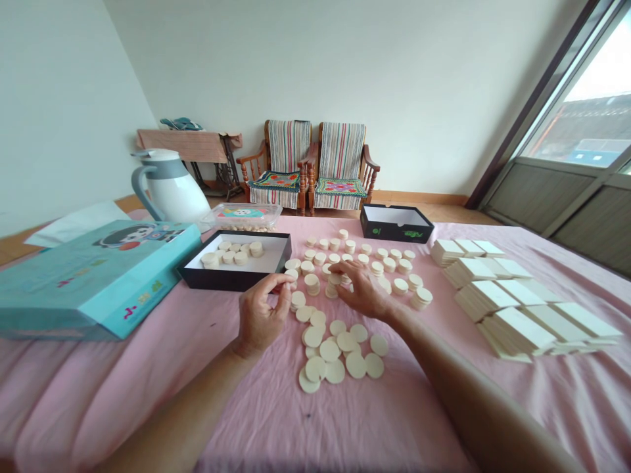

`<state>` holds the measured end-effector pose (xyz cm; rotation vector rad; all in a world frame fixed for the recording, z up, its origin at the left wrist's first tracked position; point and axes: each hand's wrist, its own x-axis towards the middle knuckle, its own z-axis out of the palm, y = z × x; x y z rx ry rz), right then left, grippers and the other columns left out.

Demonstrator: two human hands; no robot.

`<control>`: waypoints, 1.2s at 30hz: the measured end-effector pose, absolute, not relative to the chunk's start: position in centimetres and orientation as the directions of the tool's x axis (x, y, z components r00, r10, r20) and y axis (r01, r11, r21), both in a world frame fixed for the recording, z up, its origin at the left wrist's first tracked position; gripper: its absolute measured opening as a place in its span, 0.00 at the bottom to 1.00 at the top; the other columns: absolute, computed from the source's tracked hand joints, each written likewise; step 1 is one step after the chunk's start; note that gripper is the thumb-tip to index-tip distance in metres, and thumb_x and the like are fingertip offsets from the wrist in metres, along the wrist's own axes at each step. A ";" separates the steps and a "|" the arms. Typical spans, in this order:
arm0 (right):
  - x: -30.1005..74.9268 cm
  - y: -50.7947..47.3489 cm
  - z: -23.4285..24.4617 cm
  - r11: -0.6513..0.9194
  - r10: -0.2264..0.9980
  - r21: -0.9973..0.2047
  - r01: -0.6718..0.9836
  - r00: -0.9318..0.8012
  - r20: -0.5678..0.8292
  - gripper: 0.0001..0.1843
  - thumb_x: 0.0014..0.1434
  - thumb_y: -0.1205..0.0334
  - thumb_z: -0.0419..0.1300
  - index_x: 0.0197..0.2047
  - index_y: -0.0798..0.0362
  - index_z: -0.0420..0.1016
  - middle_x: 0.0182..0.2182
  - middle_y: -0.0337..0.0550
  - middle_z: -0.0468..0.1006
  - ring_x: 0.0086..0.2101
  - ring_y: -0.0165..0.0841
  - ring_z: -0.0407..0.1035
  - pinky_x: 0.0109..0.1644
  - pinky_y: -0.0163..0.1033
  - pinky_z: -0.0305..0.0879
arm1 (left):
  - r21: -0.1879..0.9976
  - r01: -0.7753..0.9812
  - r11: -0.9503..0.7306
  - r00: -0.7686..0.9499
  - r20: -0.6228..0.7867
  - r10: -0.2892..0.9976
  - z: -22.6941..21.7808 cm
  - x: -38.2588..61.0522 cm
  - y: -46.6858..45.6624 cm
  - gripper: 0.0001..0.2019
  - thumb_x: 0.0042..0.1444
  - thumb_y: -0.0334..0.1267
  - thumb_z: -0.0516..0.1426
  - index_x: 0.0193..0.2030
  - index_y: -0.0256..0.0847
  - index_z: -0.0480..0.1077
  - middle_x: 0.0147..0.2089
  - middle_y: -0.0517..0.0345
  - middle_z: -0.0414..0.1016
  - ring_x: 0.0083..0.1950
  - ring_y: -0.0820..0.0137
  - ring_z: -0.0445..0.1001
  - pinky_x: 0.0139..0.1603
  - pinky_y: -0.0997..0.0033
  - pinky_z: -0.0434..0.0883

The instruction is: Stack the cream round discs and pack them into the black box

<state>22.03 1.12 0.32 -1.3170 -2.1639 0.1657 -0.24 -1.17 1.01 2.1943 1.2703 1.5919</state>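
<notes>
Pale discs (329, 350) are lying beside your left hand (261, 318), beneath your right hand (363, 289); fingers' grip unclear; keep stacks (422, 298) steady.

Cream discs (329, 351); pink tablecloth (276, 407); turquoise carton (98, 279); 2 black trays (217, 280); white-and-grey jug (178, 197); striped chair covers (290, 148).

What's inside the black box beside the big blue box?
Short stacks of round cream discs sit inside the black box. What's directly beneath them can't be seen; the discs cover it.
</notes>
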 end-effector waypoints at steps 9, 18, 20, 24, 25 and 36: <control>22.0 0.8 0.3 0.452 0.874 -0.342 0.824 -0.332 0.356 0.21 0.50 0.70 0.55 0.48 0.53 0.68 0.44 0.46 0.75 0.44 0.37 0.66 0.48 0.43 0.57 | 0.554 0.541 -0.633 0.082 0.715 0.695 0.8 -0.3 -1.1 0.06 0.57 0.32 0.54 0.37 0.40 0.72 0.32 0.58 0.80 0.34 0.70 0.78 0.37 0.74 0.73; 21.4 0.3 0.4 0.401 0.895 -0.147 0.904 -0.352 0.273 0.20 0.51 0.68 0.54 0.49 0.55 0.65 0.39 0.48 0.77 0.43 0.40 0.66 0.46 0.43 0.51 | 0.549 0.530 -0.646 0.096 0.719 0.689 0.8 -0.5 -1.0 0.05 0.57 0.31 0.55 0.37 0.39 0.72 0.32 0.59 0.79 0.34 0.72 0.77 0.37 0.76 0.71; 21.2 0.4 0.3 0.398 0.897 -0.137 0.907 -0.354 0.264 0.19 0.51 0.68 0.55 0.49 0.55 0.65 0.37 0.47 0.77 0.42 0.40 0.67 0.45 0.42 0.50 | 0.543 0.530 -0.651 0.099 0.723 0.684 0.8 -0.5 -1.0 0.05 0.56 0.30 0.55 0.37 0.39 0.72 0.32 0.59 0.79 0.34 0.72 0.77 0.37 0.76 0.71; 20.9 0.5 0.0 0.381 0.904 -0.127 0.916 -0.341 0.257 0.16 0.52 0.68 0.53 0.46 0.55 0.65 0.36 0.46 0.77 0.40 0.39 0.67 0.43 0.42 0.50 | 0.536 0.531 -0.656 0.103 0.727 0.678 0.8 -0.4 -1.0 0.05 0.56 0.30 0.55 0.37 0.39 0.72 0.32 0.59 0.79 0.34 0.73 0.77 0.37 0.76 0.70; 20.8 0.5 0.0 0.375 0.907 -0.130 0.918 -0.335 0.253 0.16 0.52 0.68 0.53 0.46 0.55 0.65 0.35 0.46 0.76 0.39 0.39 0.67 0.43 0.41 0.50 | 0.535 0.530 -0.658 0.103 0.730 0.676 0.8 -0.4 -1.0 0.05 0.56 0.30 0.55 0.36 0.39 0.72 0.32 0.59 0.79 0.33 0.73 0.77 0.36 0.76 0.70; 20.1 -2.4 2.8 0.532 0.846 -0.334 0.778 -0.477 0.237 0.10 0.54 0.69 0.56 0.40 0.53 0.70 0.37 0.43 0.73 0.35 0.31 0.66 0.37 0.36 0.57 | 0.551 0.522 -0.651 0.099 0.719 0.688 0.8 -0.4 -1.0 0.05 0.57 0.30 0.55 0.37 0.38 0.73 0.32 0.58 0.79 0.33 0.72 0.76 0.36 0.76 0.70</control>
